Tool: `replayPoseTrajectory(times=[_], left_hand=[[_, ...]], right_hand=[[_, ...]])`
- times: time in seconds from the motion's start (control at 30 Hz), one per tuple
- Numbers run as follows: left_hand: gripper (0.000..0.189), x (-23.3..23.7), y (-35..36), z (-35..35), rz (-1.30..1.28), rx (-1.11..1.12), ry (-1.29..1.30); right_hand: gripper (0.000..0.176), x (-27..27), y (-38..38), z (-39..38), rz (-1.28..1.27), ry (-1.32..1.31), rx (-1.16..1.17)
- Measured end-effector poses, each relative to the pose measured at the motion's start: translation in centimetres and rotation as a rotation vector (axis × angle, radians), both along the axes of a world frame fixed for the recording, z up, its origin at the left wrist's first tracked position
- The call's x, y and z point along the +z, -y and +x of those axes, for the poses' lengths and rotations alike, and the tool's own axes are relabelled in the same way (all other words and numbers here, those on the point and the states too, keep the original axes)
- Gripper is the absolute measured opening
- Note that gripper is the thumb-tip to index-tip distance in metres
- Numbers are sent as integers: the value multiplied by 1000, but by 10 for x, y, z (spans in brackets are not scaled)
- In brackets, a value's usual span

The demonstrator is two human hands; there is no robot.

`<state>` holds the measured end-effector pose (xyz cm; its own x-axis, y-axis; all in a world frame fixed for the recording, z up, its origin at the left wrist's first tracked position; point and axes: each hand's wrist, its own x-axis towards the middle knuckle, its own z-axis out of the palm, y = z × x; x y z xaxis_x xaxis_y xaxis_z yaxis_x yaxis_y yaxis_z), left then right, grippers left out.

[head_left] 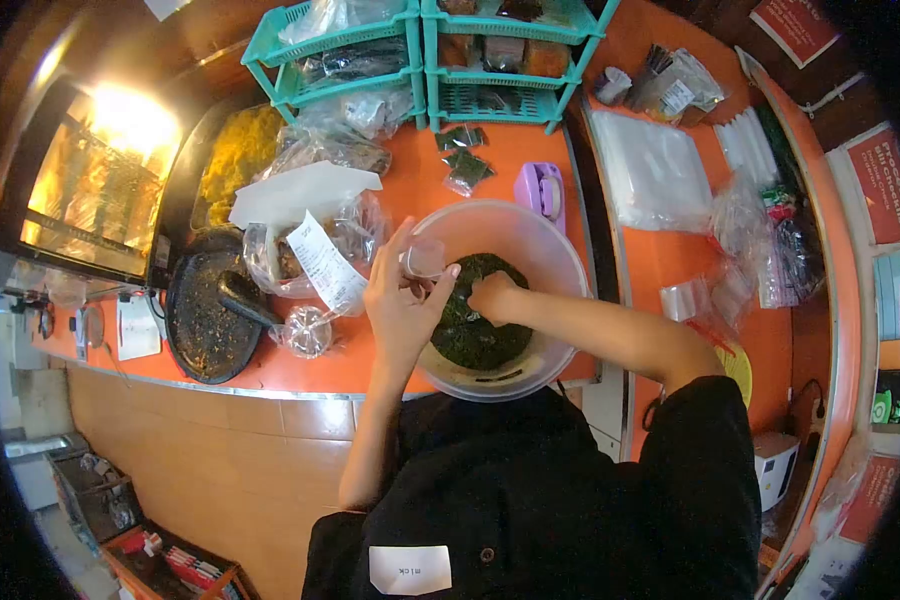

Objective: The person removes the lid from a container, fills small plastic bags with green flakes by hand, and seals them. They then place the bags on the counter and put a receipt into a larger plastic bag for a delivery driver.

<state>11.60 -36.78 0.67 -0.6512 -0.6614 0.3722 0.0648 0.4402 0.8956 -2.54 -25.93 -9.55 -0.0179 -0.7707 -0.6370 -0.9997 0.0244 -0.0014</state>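
My left hand (402, 290) is closed around a small clear plastic cup (425, 258), held over the left rim of a large translucent bowl (558, 245). Dark green, finely chopped leafy stuff (485, 348) covers the bowl's bottom. Reaching in from the right, my right hand (495, 299) has its fingers curled down into the green stuff. Their tips are hidden, so what they grip cannot be made out. The bowl stands at the front edge of the orange counter (410, 352), against my black shirt.
Left of the bowl lie a paper receipt (325, 262), plastic bags and a black stone mortar (205, 345) with its pestle (245, 298). Behind are a purple tape dispenser (542, 190), small green packets (465, 168) and teal racks (435, 75). Clear bags (650, 170) lie on the right counter.
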Motion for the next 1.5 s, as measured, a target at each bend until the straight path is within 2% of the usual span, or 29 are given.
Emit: replayPoseTrajectory(times=[0.1, 0.3, 0.4, 0.47, 0.53, 0.6, 0.67, 0.73, 0.8, 0.9, 1.0, 1.07, 1.1, 1.2, 1.33, 1.47, 1.5], left_hand=[[70, 3, -2, 0, 102, 14, -9], [64, -2, 2, 0, 205, -1, -99], [62, 1, 2, 4, 315, -14, -100], [58, -5, 5, 4, 328, -7, -132], [54, -6, 6, 1, 320, 17, -185], [49, -8, 4, 0, 306, 11, -191], [43, -10, 6, -1, 286, -13, -165], [37, -10, 7, 0, 225, -28, -133], [31, -10, 8, 4, 207, -22, -126], [26, -8, 7, 1, 220, -6, -151], [22, -8, 7, 1, 191, -4, -130], [20, -11, 10, 2, 202, -26, -110], [20, -11, 10, 2, 171, -23, -117], [18, -11, 11, 3, 119, -7, -129], [18, -12, 10, 4, 131, -11, -147], [19, -17, 15, 2, -75, 14, -149], [21, -16, 14, 2, -12, -1, -132]], right_hand=[[30, 15, 6, 0, 143, 40, 6], [33, 10, 20, 12, -34, 293, -278], [22, 2, 21, 9, -209, 227, -105], [17, -6, 24, 6, -597, 237, -168], [16, -8, 28, 5, -772, 99, -130], [17, -15, 34, 9, -729, -189, -16], [22, -27, 34, 15, -954, 200, -240], [30, -23, 33, 13, -849, 308, -242], [38, -11, 35, 1, -420, 134, -28], [48, 32, 45, -1, -354, -18, -42], [49, -1, 46, 0, -447, 31, -40], [25, -23, 38, 9, -732, 246, -51], [22, -19, 36, 15, -765, 308, -31], [14, 5, 43, 13, -237, 314, 58], [19, 31, 37, -3, -40, 376, -55], [19, 59, 11, -20, -315, 494, -299], [19, 66, 6, -23, -370, 498, -319]])
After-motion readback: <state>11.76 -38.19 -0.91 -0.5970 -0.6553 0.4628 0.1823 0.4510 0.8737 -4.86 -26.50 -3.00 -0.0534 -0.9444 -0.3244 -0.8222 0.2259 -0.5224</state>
